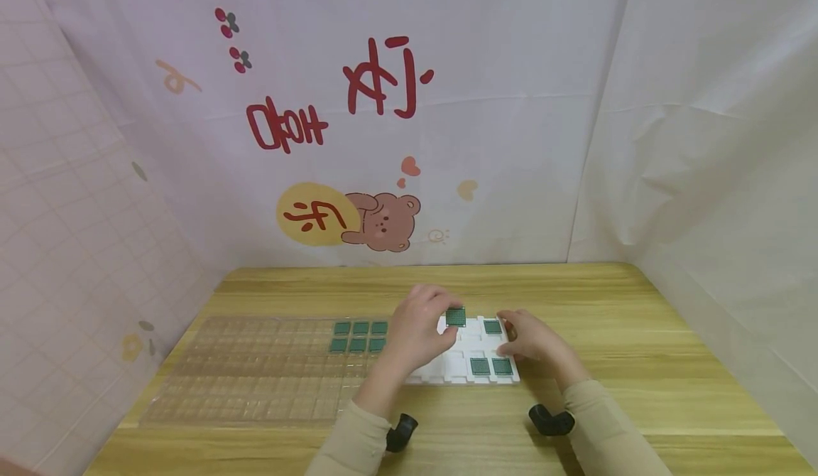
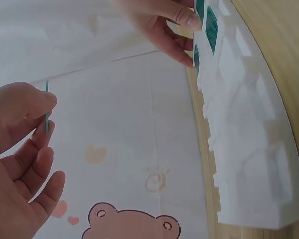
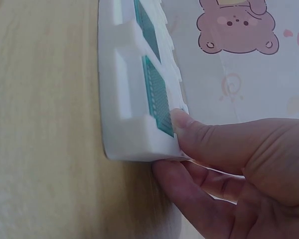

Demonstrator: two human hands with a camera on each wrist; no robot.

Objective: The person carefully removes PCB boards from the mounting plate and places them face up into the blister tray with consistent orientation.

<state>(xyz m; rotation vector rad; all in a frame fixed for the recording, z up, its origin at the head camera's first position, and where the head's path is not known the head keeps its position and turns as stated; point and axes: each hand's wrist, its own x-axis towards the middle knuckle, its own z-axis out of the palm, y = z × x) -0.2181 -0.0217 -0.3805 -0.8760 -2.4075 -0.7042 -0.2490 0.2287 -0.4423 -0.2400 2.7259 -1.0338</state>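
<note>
My left hand (image 1: 414, 327) pinches a small square green circuit board (image 1: 456, 317) between thumb and fingers, above the white tray (image 1: 455, 366). Seen from the left wrist, that circuit board (image 2: 47, 124) stands edge-on and touches nothing but the hand. The right hand (image 1: 537, 338) grips the white tray's right end; in the right wrist view its thumb (image 3: 209, 144) lies on the tray's edge, beside a seated green board (image 3: 158, 97). Three boards are visible in the tray's pockets, one at the back right (image 1: 492, 327) and two along the front (image 1: 480, 367). The left hand hides the tray's left part.
A large clear plastic tray (image 1: 255, 373) with many small pockets lies to the left on the wooden table (image 1: 473, 433). Several green boards (image 1: 359, 336) sit in two rows near its right end. A printed cloth (image 1: 498, 177) hangs behind the table and along both sides.
</note>
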